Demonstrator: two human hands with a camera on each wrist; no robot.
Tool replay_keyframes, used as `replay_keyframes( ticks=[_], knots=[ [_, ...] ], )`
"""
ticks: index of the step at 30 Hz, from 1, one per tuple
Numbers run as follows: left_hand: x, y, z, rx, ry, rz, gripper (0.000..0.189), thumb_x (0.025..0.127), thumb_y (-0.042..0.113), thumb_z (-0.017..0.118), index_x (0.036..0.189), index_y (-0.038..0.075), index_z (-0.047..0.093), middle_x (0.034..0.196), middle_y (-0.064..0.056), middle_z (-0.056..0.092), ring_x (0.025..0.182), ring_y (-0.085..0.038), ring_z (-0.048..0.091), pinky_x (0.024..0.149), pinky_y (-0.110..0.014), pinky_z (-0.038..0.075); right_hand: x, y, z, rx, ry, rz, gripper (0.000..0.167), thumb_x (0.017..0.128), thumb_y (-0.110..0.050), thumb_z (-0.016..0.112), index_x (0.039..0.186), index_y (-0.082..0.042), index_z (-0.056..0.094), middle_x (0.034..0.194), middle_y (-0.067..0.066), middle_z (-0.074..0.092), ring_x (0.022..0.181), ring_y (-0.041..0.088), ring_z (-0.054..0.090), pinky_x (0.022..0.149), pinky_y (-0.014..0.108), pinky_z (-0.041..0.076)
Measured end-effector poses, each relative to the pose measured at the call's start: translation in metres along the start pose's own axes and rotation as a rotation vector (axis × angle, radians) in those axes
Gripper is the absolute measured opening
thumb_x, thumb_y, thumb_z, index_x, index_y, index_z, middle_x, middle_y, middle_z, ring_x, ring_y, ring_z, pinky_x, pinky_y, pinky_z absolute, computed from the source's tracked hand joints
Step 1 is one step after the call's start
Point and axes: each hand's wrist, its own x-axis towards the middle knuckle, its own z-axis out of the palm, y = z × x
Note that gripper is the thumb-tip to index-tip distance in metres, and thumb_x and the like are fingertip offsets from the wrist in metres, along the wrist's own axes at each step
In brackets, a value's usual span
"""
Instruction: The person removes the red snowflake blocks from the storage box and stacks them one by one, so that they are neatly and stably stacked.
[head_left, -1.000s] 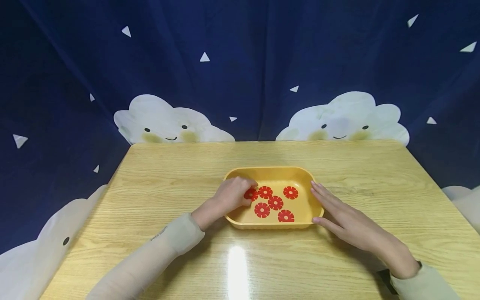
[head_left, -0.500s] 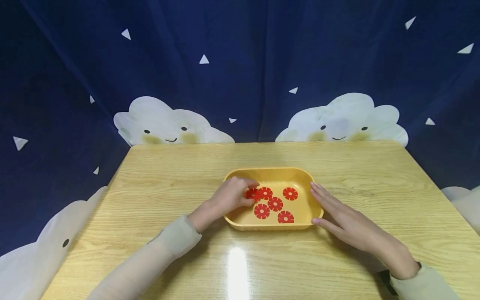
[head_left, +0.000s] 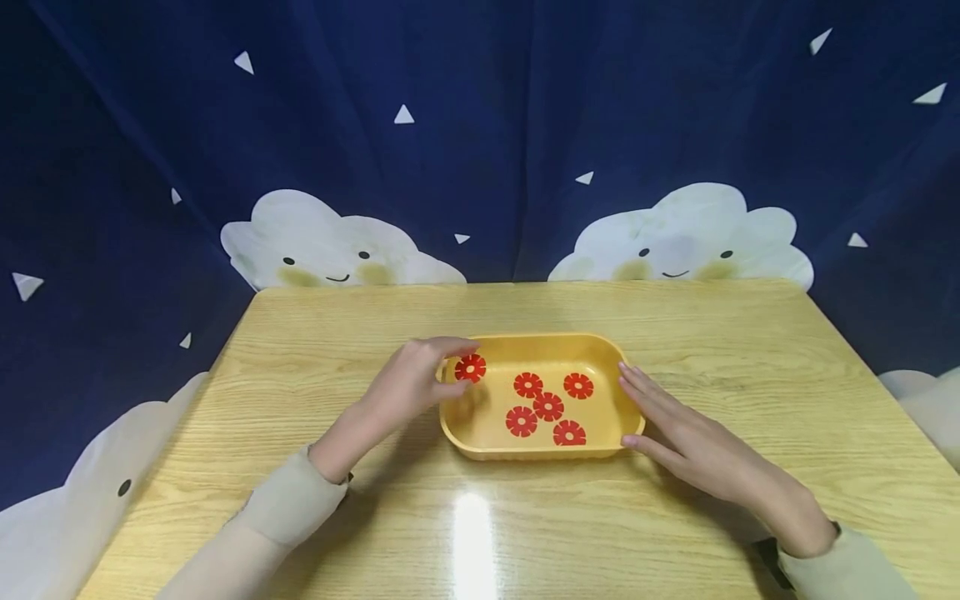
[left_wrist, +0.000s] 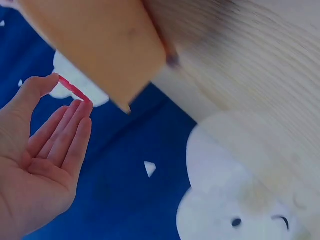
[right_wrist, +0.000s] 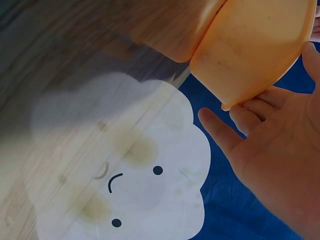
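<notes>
My left hand (head_left: 401, 385) holds a red disc (head_left: 462, 367), notched round its edge and with a hole in its middle, over the left end of a yellow tray (head_left: 543, 454). In the left wrist view that disc (left_wrist: 75, 90) appears edge-on, pinched between the thumb and a fingertip. Several matching red discs (head_left: 521, 432) lie flat on the tray's floor. At the tray's right end my right hand (head_left: 697, 446) rests with straight fingers against the rim. From the right wrist view, its fingers (right_wrist: 245, 120) sit just under the tray's edge, and the palm is in sight.
The tray stands on a light wood-grain table (head_left: 337, 333). Behind the table hangs a dark blue curtain (head_left: 480, 142) printed with white clouds (head_left: 697, 229) and small triangles. A bright light reflection lies on the table in front of the tray.
My left hand has moved left and up from the tray's floor, carrying one red disc away from the others. The right hand stays at the rim.
</notes>
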Motion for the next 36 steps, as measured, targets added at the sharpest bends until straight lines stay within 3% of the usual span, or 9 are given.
replay_keyframes(
  ticks=[10,18,24,29,36],
  knots=[
    [-0.05,-0.035,-0.029,0.025,0.119,-0.111,0.046,0.076,0.007,0.083,0.119,-0.001,0.068,0.115,-0.012,0.07,0.1,-0.026,0.069,0.086,-0.04,0.057,0.0,0.0,0.0,-0.004,0.0,-0.004,0.075,0.098,-0.049,0.053,0.158,-0.018,0.02,0.164,-0.002,0.012,0.147,0.022,0.02,0.11,0.01,0.008],
    [-0.085,-0.073,-0.015,-0.03,0.055,-0.23,0.046,0.075,0.004,0.083,0.118,-0.003,0.068,0.11,-0.016,0.071,0.097,-0.031,0.07,0.084,-0.044,0.057,0.0,-0.001,-0.001,-0.009,-0.001,-0.004,0.074,0.098,-0.049,0.053,0.158,-0.017,0.021,0.164,-0.002,0.012,0.147,0.022,0.021,0.11,0.009,0.008],
    [-0.091,-0.084,-0.008,-0.047,0.031,-0.222,0.045,0.074,0.002,0.083,0.116,-0.004,0.068,0.109,-0.015,0.071,0.098,-0.029,0.069,0.085,-0.043,0.057,-0.001,-0.001,-0.001,-0.006,-0.003,0.0,0.074,0.099,-0.048,0.053,0.157,-0.016,0.021,0.164,-0.001,0.012,0.147,0.023,0.021,0.11,0.01,0.008],
    [-0.091,-0.086,-0.005,-0.003,0.007,-0.176,0.043,0.074,0.004,0.084,0.113,-0.004,0.07,0.11,-0.014,0.071,0.1,-0.026,0.069,0.086,-0.041,0.056,-0.001,-0.002,-0.001,-0.008,0.0,0.005,0.074,0.099,-0.048,0.053,0.158,-0.017,0.021,0.164,-0.002,0.012,0.147,0.023,0.021,0.113,0.016,0.013],
    [-0.093,-0.088,-0.003,0.047,0.021,-0.162,0.042,0.072,0.002,0.084,0.111,-0.003,0.071,0.107,-0.012,0.072,0.097,-0.024,0.069,0.084,-0.04,0.057,0.0,-0.002,0.0,-0.007,0.004,-0.003,0.073,0.099,-0.047,0.052,0.158,-0.017,0.02,0.164,-0.001,0.011,0.146,0.024,0.021,0.113,0.016,0.012]
  ],
)
